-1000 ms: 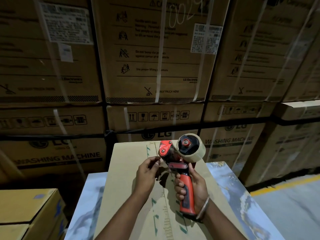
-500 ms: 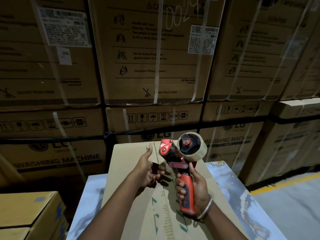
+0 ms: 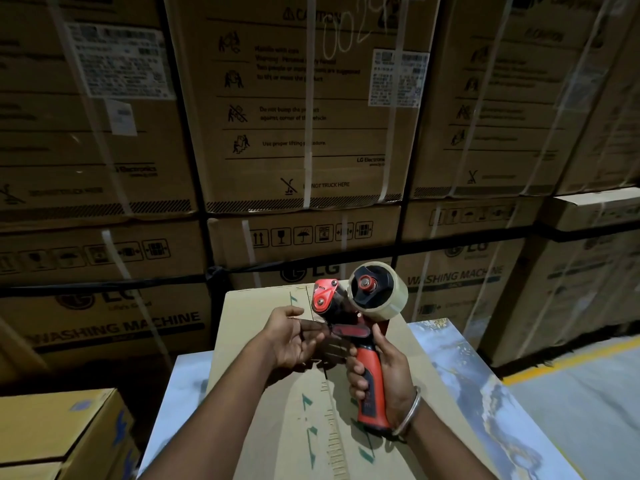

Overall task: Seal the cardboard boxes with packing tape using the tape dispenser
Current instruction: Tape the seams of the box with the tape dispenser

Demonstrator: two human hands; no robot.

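- Tape dispenser (image 3: 349, 327): red and black, held upright above the cardboard box (image 3: 263, 393), centre of view; clear tape roll (image 3: 379, 292) at its 1 o'clock.
- Right hand (image 3: 384, 372): fingers wrapped round the dispenser's red handle; metal bangle (image 3: 410, 412) on the wrist.
- Left hand (image 3: 294, 337): palm up at the dispenser's 9 o'clock, fingers loosely extended toward its mouth; whether it holds tape, cannot tell.
- Stacked washing-machine cartons (image 3: 304, 109): 12 o'clock, behind.

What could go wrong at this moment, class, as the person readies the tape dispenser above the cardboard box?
1. The left hand has its fingers right at the head of the tape dispenser, where such tools usually carry a cutting blade: a nick seems possible.
2. The loose tape end might fold or stick to the fingers.
3. The dispenser is held above the cardboard box, so the tape could start off the centre seam.
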